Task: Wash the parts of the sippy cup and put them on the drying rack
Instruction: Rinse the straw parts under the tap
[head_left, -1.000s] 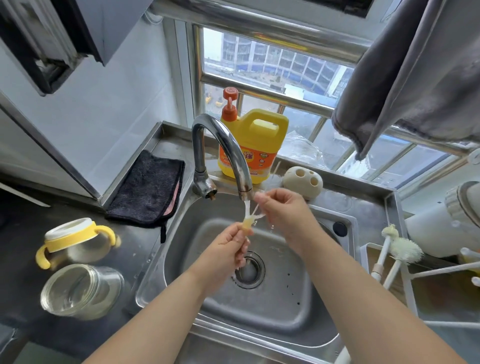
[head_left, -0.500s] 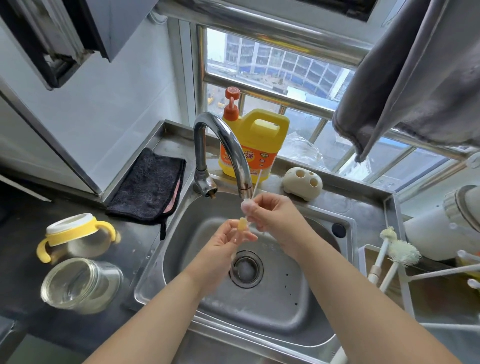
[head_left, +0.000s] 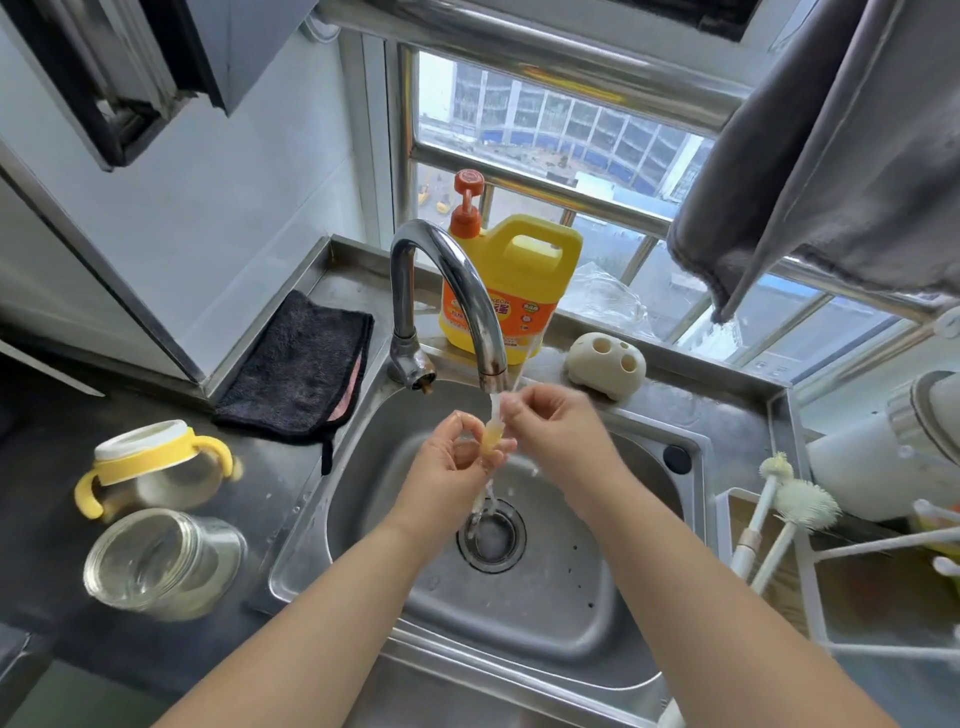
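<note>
Both hands pinched the straw (head_left: 492, 436) over the sink (head_left: 571, 613) — left hand (head_left: 449, 462) low, right hand (head_left: 558, 431) higher — open basin below, tap (head_left: 467, 306) just above. Earlier, the right sat lower.

I see a dark grey countertop (head_left: 47, 467) left of the stainless steel sink (head_left: 545, 639). On it lies a clear glass jar (head_left: 161, 564) on its side, and just behind it a yellow two-handled sippy cup lid with a white rim (head_left: 153, 467). A folded black cloth (head_left: 301, 369) rests at the back, against the steel ledge (head_left: 691, 371). That ledge carries a yellow detergent jug with an orange pump (head_left: 511, 291) and a cream, holed holder (head_left: 605, 364), possibly for brushes. Right of the sink stands a white wire drying rack (head_left: 810, 592).
</note>
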